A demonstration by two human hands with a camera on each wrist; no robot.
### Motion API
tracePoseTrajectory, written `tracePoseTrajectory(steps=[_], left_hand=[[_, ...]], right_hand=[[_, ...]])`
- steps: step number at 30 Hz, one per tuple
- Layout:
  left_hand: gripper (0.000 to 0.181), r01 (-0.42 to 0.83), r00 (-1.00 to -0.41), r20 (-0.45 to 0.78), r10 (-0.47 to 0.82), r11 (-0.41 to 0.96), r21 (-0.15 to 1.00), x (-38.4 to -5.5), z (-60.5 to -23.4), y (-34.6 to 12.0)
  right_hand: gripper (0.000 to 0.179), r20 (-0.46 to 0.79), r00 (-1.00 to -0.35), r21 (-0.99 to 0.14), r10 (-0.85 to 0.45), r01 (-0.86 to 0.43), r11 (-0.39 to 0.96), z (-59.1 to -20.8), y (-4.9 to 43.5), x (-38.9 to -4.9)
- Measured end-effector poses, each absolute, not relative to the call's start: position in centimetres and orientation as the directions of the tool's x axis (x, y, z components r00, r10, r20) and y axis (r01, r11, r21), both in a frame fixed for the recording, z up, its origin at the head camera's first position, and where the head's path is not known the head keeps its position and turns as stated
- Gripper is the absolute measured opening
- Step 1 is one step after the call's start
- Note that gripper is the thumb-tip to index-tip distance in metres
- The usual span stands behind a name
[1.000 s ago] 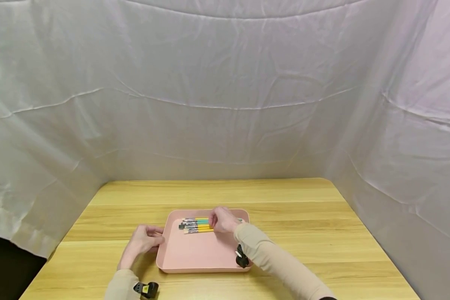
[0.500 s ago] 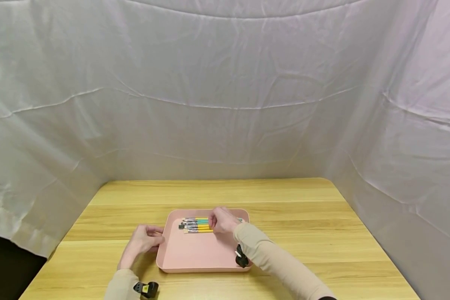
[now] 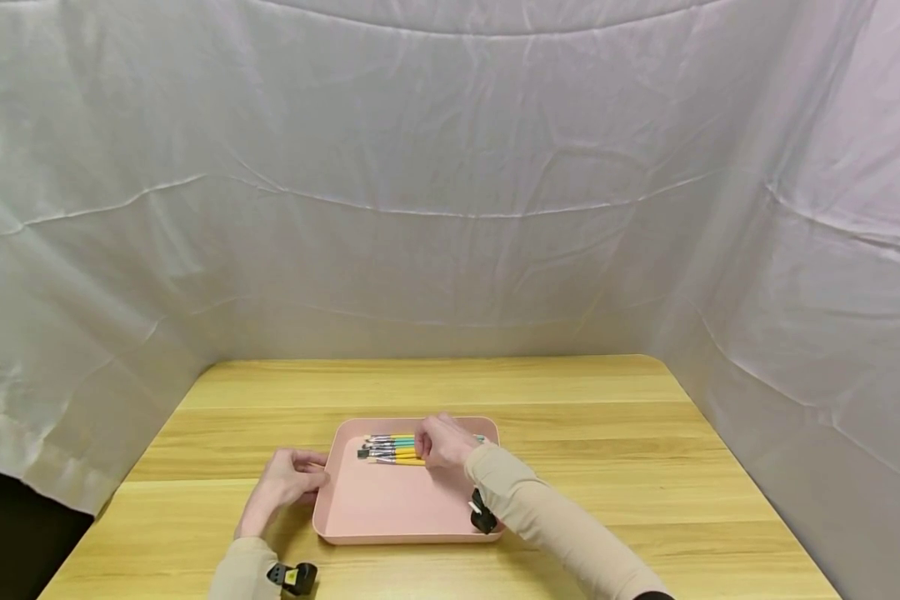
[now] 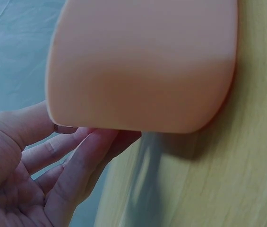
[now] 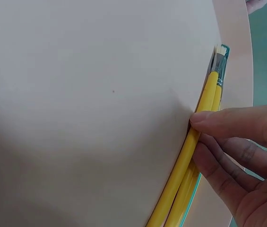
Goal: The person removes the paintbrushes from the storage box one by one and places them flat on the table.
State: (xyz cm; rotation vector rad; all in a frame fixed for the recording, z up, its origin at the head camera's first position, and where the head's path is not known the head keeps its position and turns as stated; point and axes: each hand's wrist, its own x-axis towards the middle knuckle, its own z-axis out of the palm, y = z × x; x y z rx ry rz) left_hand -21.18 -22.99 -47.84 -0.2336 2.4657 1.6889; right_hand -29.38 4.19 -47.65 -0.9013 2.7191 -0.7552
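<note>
Several paintbrushes (image 3: 401,454) with yellow and teal handles lie side by side in the far part of a pink tray (image 3: 397,512), bristles toward the left. My right hand (image 3: 442,441) reaches over them and covers part of their handles. Up close in the right wrist view, its thumb presses the outermost yellow paintbrush (image 5: 178,163) while the other fingers come round the opposite side of the bunch. At the tray's left side, my left hand (image 3: 288,481) holds the rim. In the left wrist view, the thumb meets the rim and the fingertips are partly hidden behind the tray corner (image 4: 142,90).
The tray stands on a wooden table (image 3: 607,467). Grey cloth (image 3: 450,275) hangs behind the table and along both sides. A black camera is strapped at each wrist, the right one (image 3: 483,512) above the tray's near right corner.
The nearest yellow paintbrush has shifted slightly away from me, closer against the others, with the right hand moving a little left. The left hand and tray stay put.
</note>
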Motion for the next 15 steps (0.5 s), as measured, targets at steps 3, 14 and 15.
tracePoseTrajectory(steps=[3,14,15], left_hand=[[0.038,-0.212,-0.977,-0.209,-0.048,0.360,0.908,-21.21,-47.84,-22.99],[0.038,-0.212,-0.977,-0.211,-0.041,0.357,0.910,-21.21,-47.84,-23.03],[0.038,-0.213,-0.976,-0.212,-0.041,0.357,0.910,-21.21,-47.83,-23.02]], right_hand=[[0.024,-0.024,-0.807,-0.499,-0.590,-0.502,0.706,-47.66,4.12,-29.36],[0.022,0.009,-0.795,-0.486,-0.606,-0.533,0.692,-48.00,4.21,-29.58],[0.021,0.008,-0.798,-0.483,-0.603,-0.531,0.696,-48.03,4.22,-29.58]])
